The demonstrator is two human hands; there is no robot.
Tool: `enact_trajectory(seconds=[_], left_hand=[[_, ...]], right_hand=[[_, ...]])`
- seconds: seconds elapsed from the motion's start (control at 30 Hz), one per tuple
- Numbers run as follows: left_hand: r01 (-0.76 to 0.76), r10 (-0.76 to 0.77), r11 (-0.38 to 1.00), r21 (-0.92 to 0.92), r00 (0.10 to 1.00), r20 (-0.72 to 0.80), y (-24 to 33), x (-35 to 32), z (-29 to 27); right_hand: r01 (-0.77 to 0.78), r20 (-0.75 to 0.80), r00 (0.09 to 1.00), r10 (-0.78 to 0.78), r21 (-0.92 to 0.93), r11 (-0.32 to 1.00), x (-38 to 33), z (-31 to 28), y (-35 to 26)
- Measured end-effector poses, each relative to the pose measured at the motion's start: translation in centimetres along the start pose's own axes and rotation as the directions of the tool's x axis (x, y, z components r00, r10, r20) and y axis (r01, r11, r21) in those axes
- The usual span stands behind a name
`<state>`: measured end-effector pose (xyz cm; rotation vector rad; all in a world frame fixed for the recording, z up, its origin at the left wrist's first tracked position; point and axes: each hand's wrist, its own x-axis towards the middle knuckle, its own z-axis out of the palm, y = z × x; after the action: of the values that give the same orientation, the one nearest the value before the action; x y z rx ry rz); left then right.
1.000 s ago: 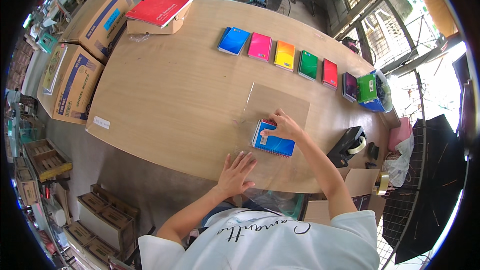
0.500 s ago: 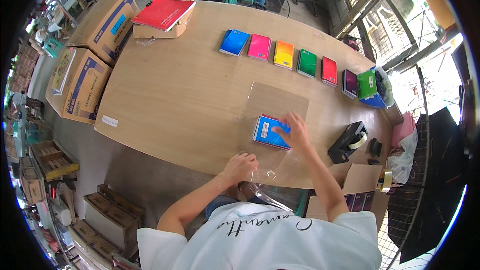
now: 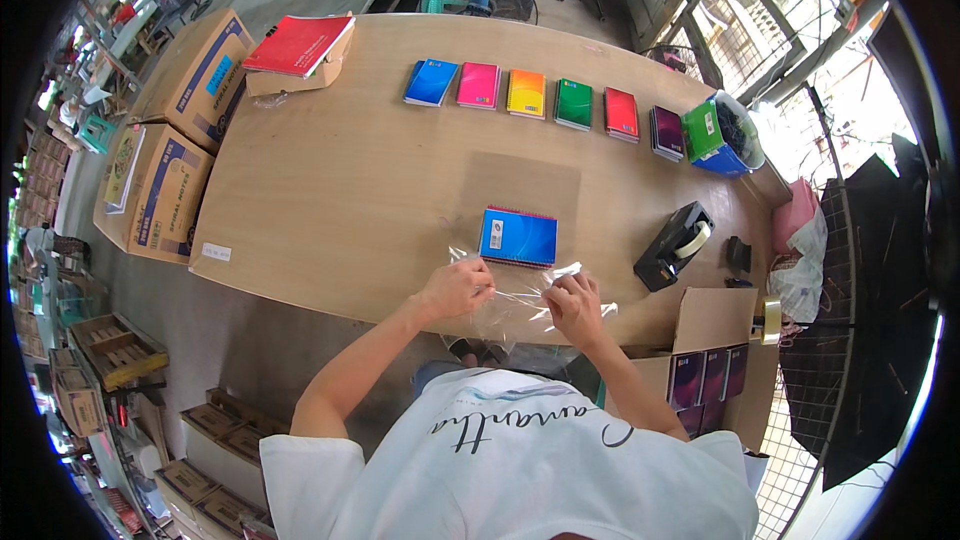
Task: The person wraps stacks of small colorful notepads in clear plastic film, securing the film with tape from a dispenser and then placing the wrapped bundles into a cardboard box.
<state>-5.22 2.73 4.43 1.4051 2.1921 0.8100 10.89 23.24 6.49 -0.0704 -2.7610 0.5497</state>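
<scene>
Clear crinkled plastic wrap lies at the near edge of the long wooden tabletop, stretched between the person's two hands. The left hand pinches the wrap's left end with closed fingers, and the right hand grips its right end the same way, so the film spans the gap between them. Just beyond the wrap, toward the middle of the tabletop, rests a blue spiral-bound notebook, close to both hands but touched by neither; whether the wrap's far edge reaches under it cannot be told. To the right of the notebook stands a black tape dispenser. Along the far side runs a row of coloured notebooks, well apart from the hands. A red book sits on a cardboard box at the far left corner.
</scene>
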Motion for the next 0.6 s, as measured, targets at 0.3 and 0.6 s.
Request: enact_trajectory(seconds=[0.3,0.6], left_hand=[[-0.033,0.081,0.978,0.205,0.969,-0.231,2.1,1.7,0.9],[-0.105,0.123,0.988,0.113,0.979,-0.163,0.5,0.9,2.6]], right_hand=[[0.033,0.003,0.999,-0.033,0.017,0.999,2.2,-0.6,0.7],[-0.049,0.136,0.990,0.038,0.080,0.996,2.9,-2.0,-0.3]])
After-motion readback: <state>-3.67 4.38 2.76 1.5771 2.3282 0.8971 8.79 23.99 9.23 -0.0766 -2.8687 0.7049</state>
